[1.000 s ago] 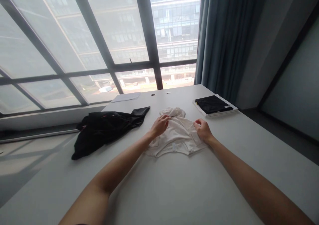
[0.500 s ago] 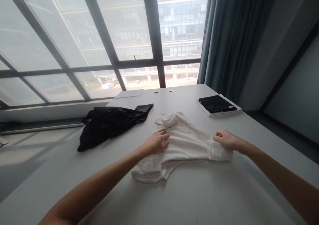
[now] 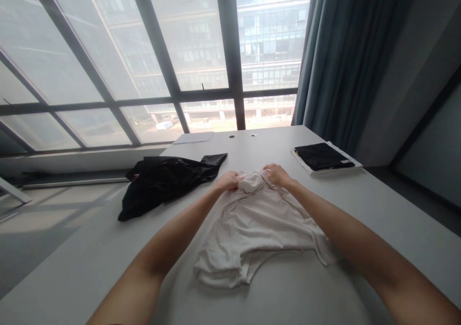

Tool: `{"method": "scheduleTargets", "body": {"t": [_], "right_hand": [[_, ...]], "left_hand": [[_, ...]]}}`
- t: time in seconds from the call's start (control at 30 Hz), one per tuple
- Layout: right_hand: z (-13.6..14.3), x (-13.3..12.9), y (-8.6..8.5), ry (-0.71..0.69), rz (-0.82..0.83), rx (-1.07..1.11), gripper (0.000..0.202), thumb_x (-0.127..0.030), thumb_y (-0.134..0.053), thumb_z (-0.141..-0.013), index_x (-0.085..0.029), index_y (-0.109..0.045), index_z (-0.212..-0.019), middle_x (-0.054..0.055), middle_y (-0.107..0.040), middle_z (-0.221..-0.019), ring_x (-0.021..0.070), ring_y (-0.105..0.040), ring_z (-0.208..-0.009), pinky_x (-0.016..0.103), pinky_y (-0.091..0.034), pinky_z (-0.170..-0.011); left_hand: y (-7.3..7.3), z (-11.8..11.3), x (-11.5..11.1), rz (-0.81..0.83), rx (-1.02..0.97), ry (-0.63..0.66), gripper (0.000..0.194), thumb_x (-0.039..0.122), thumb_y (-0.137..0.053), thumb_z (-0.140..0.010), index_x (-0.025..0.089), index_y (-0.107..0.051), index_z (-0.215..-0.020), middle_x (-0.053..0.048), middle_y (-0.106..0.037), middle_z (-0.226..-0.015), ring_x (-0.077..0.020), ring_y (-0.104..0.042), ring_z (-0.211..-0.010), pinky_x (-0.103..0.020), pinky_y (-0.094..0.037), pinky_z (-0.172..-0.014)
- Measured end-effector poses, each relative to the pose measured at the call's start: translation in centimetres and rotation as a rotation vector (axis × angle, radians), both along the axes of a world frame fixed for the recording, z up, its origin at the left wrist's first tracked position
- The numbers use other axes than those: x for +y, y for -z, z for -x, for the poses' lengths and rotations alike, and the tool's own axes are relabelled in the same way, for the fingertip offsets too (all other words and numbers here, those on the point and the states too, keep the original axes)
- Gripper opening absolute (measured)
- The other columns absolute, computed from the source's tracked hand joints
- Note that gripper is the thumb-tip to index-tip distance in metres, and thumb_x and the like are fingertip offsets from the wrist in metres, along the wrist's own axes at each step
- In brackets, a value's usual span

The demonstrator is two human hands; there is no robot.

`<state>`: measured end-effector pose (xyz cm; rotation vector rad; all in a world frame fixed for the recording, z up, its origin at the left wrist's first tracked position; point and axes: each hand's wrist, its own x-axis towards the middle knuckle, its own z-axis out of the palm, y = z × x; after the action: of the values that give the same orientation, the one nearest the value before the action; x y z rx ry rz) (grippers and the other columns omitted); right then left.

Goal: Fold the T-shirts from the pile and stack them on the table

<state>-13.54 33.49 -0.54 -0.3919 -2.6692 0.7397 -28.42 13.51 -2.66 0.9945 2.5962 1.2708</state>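
A white shirt (image 3: 266,219) lies wrinkled on the white table (image 3: 288,296), with its neckline and sleeves toward the near side. My left hand (image 3: 229,180) is closed on the far left corner of the shirt, beside a bunched fold. Across from it, my right hand (image 3: 277,175) pinches the shirt's far edge, a short way to the right. Some fingertips of both hands are hidden by cloth. My right forearm passes over the shirt's right side.
A crumpled black garment (image 3: 162,183) lies left of the shirt. Folded black clothing (image 3: 322,156) rests on folded white cloth (image 3: 355,168) at the right. Paper (image 3: 194,138) lies at the far left edge, near the windows. A curtain (image 3: 331,75) hangs behind.
Both hands have moved to the shirt's far edge, my right hand leaving the right sleeve. The shirt has shifted slightly nearer, and its right sleeve lies differently. The view has shifted a little.
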Motion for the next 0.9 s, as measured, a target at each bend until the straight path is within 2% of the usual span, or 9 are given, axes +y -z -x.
{"method": "scheduleTargets", "body": {"t": [0.1, 0.2, 0.27, 0.37, 0.5, 0.63, 0.7, 0.8, 0.9], "right_hand": [[3.3, 0.3, 0.9, 0.022, 0.046, -0.024, 0.007, -0.027, -0.073, -0.079, -0.021, -0.074, -0.076, 0.008, -0.077, -0.083, 0.0216, -0.069, -0.087, 0.026, -0.048, -0.08], [5.6, 1.3, 1.7, 0.084, 0.113, -0.022, 0.016, -0.031, -0.077, -0.074, -0.02, -0.069, -0.066, 0.006, -0.072, -0.069, 0.0197, -0.066, -0.072, 0.027, -0.047, -0.07], [6.7, 2.4, 2.1, 0.141, 0.16, 0.022, 0.019, -0.035, -0.07, -0.082, -0.019, -0.071, -0.073, 0.006, -0.073, -0.073, 0.018, -0.064, -0.07, 0.026, -0.047, -0.066], [7.5, 4.4, 2.6, 0.289, 0.24, 0.106, 0.031, -0.041, -0.053, -0.093, -0.017, -0.072, -0.087, 0.007, -0.074, -0.082, 0.0173, -0.064, -0.069, 0.026, -0.047, -0.063], [6.7, 7.1, 3.8, 0.445, 0.298, 0.099, 0.023, -0.035, -0.06, -0.087, -0.015, -0.071, -0.087, 0.01, -0.073, -0.08, 0.0218, -0.065, -0.07, 0.03, -0.048, -0.065], [5.2, 8.3, 4.8, 0.466, 0.25, 0.065, 0.02, -0.025, -0.064, -0.083, -0.014, -0.071, -0.098, 0.013, -0.073, -0.093, 0.0238, -0.067, -0.083, 0.031, -0.049, -0.077], [4.8, 8.3, 4.9, 0.45, 0.195, 0.046, 0.026, -0.024, -0.061, -0.085, -0.014, -0.07, -0.106, 0.013, -0.073, -0.1, 0.0235, -0.067, -0.089, 0.03, -0.049, -0.08], [4.4, 7.6, 4.6, 0.41, 0.159, 0.026, 0.029, -0.026, -0.058, -0.088, -0.013, -0.07, -0.111, 0.014, -0.073, -0.105, 0.0231, -0.068, -0.092, 0.029, -0.049, -0.082], [4.1, 6.9, 4.1, 0.361, 0.129, 0.028, 0.029, -0.028, -0.057, -0.09, -0.014, -0.072, -0.11, 0.014, -0.073, -0.108, 0.0232, -0.068, -0.095, 0.029, -0.049, -0.085]], "left_hand": [[0.2, 1.1, 0.5, 0.098, 0.058, 0.005, 0.024, 0.034, -0.086, -0.063, 0.02, -0.066, -0.064, 0.0, -0.062, -0.053, -0.0186, -0.063, -0.058, -0.024, -0.047, -0.061], [-0.7, 2.8, 1.3, 0.111, 0.123, -0.001, 0.007, 0.023, -0.076, -0.075, 0.019, -0.072, -0.078, -0.003, -0.07, -0.068, -0.0197, -0.068, -0.068, -0.026, -0.05, -0.069], [-1.7, 4.3, 2.2, 0.09, 0.162, -0.032, 0.019, 0.016, -0.064, -0.084, 0.018, -0.073, -0.101, -0.006, -0.074, -0.084, -0.0195, -0.07, -0.076, -0.026, -0.052, -0.076], [-2.6, 6.4, 3.6, 0.086, 0.208, -0.09, 0.052, 0.005, -0.049, -0.087, 0.017, -0.058, -0.138, -0.01, -0.071, -0.121, -0.0196, -0.07, -0.1, -0.028, -0.053, -0.089], [-2.1, 7.3, 3.4, 0.207, 0.242, -0.122, 0.063, 0.006, -0.056, -0.084, 0.021, -0.054, -0.145, -0.011, -0.058, -0.144, -0.0279, -0.056, -0.129, -0.041, -0.043, -0.111], [-0.9, 7.8, -0.5, 0.438, 0.286, -0.218, 0.059, 0.032, -0.071, -0.083, 0.029, -0.059, -0.141, -0.013, -0.041, -0.159, -0.0484, -0.022, -0.149, -0.074, -0.015, -0.115], [-0.6, 8.9, -3.4, 0.652, 0.324, -0.293, 0.056, 0.049, -0.061, -0.091, 0.034, -0.055, -0.145, -0.01, -0.03, -0.165, -0.0513, -0.008, -0.151, -0.082, -0.008, -0.11], [-0.6, 11.1, -8.0, 0.825, 0.345, -0.376, 0.047, 0.05, -0.039, -0.102, 0.035, -0.055, -0.143, -0.008, -0.031, -0.164, -0.0481, -0.014, -0.15, -0.08, -0.012, -0.11], [-1.1, 13.0, -12.0, 0.848, 0.33, -0.504, 0.043, 0.042, -0.038, -0.104, 0.023, -0.061, -0.136, -0.011, -0.046, -0.154, -0.0457, -0.028, -0.144, -0.071, -0.022, -0.113]]}}
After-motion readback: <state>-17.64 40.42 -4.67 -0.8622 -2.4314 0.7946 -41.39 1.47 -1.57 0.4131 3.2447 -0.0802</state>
